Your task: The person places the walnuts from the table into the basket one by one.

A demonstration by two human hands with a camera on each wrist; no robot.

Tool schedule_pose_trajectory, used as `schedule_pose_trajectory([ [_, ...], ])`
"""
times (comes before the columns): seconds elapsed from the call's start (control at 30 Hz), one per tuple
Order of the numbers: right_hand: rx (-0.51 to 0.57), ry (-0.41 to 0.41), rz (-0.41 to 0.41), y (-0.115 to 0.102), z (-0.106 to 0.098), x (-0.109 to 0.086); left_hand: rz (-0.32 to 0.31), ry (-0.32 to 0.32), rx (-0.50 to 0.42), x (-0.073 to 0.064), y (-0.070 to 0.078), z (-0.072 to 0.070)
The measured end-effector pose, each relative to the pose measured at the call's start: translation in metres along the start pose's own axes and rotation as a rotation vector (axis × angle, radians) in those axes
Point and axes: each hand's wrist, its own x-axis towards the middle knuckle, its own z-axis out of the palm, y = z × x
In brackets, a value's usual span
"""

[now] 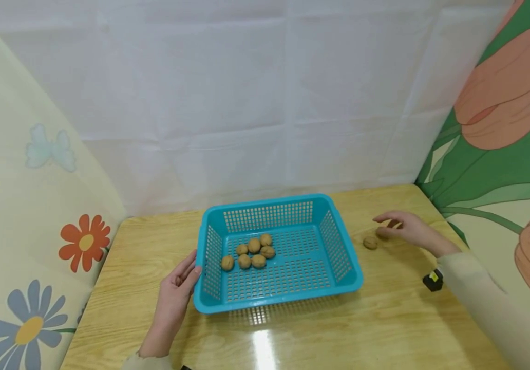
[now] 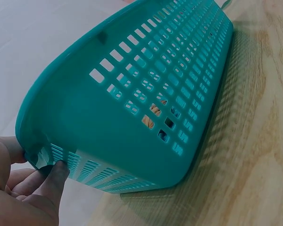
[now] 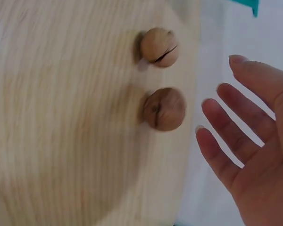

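Observation:
A blue plastic basket [image 1: 279, 298] with grid-holed sides holds several walnuts [image 1: 254, 245], grouped toward its left half. My left hand [image 1: 172, 303] grips the basket's left end, thumb over the rim and fingers against the outside; the left wrist view shows this hold on the rim [image 2: 42, 94]. To the right of the basket, my right hand [image 1: 408, 229] hovers over the table with its fingers spread and nothing held. Close to those fingers, two loose walnuts lie on the wood: a lighter one [image 3: 159, 47] and a darker one [image 3: 165, 109].
The wooden table [image 1: 385, 318] meets a white cloth backdrop [image 1: 228, 103] behind the basket. Flower-printed panels stand at the left [image 1: 24, 216] and right [image 1: 500, 169]. A small black device [image 1: 433, 280] sits by the right sleeve.

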Motion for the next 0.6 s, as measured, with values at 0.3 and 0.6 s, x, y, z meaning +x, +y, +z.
schedule_pose_trajectory([
  [0.3, -0.045, -0.005, 0.023, 0.036, 0.012, 0.0, -0.007, 0.004, 0.003, -0.001, -0.001, 0.0],
  [0.6, -0.008, 0.006, 0.054, 0.048, 0.019, -0.001, -0.005, 0.005, 0.009, -0.001, -0.001, 0.0],
])
